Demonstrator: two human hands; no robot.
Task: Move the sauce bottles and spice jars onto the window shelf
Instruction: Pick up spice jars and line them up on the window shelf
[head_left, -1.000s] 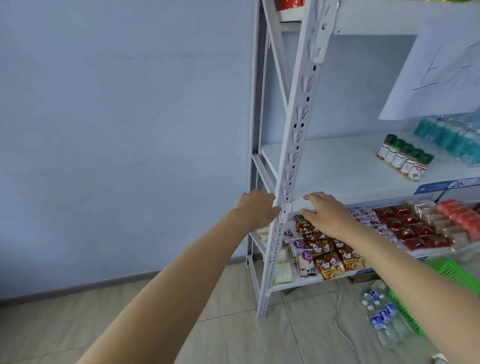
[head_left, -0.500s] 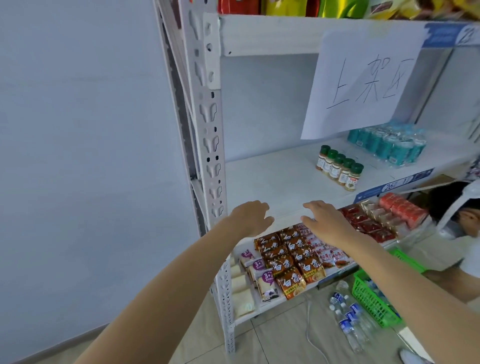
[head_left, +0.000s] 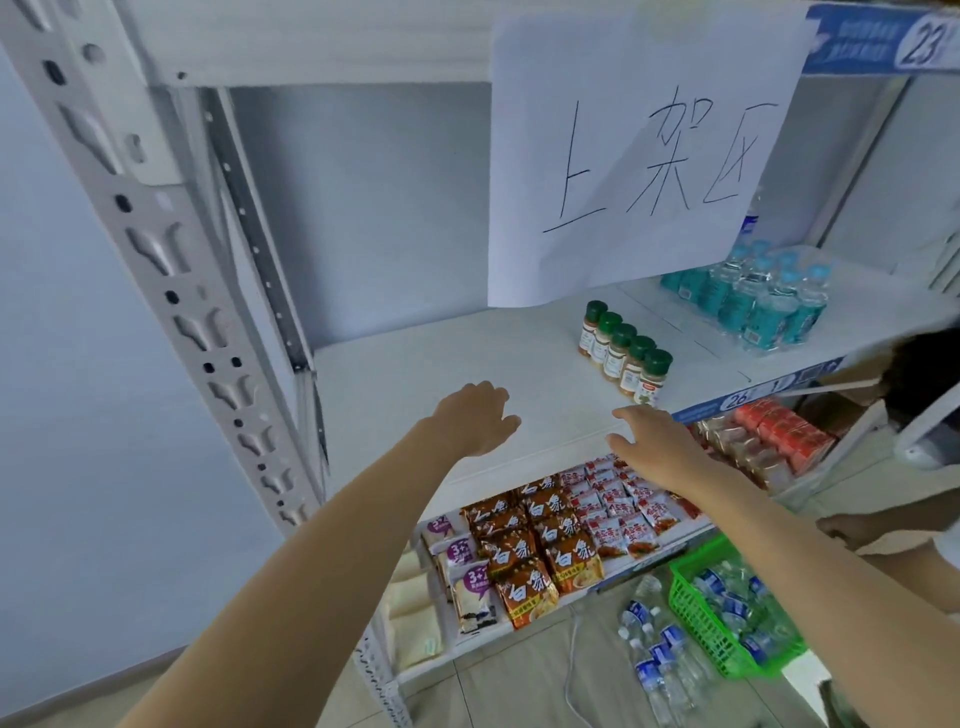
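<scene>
Five spice jars (head_left: 623, 358), green-capped, in a diagonal row on the white middle shelf (head_left: 415, 384), right of centre, just under the hanging paper sign (head_left: 644, 156). No sauce bottles recognisable anywhere.

Head view, compared with a second ago: swung right and closer, the perforated rack post (head_left: 171, 270) now pushed to the left edge instead of standing between the hands. Left hand (head_left: 475, 418) off the post, now over bare shelf near the front edge, fingers loosely spread, holding nothing. Right hand (head_left: 657, 441) likewise forward over the shelf lip, fingers relaxed and apart, empty, near the closest jar but not touching it. Likely meaning: approach finished, reach toward the jars beginning, nothing lifted yet; task barely started.

Surface and room: smooth white board, much of it bare left of the jars; a pack of water bottles (head_left: 753, 306) with teal labels farther right on the same board. Below, snack packets (head_left: 540, 551) in tight rows. On the tiled floor, a green basket (head_left: 696, 608) with small bottles, more loose bottles beside it. Pale blue wall (head_left: 78, 467) left of the rack. Another person's arm at the right edge. No window shelf visible, so destination unknown from here.
</scene>
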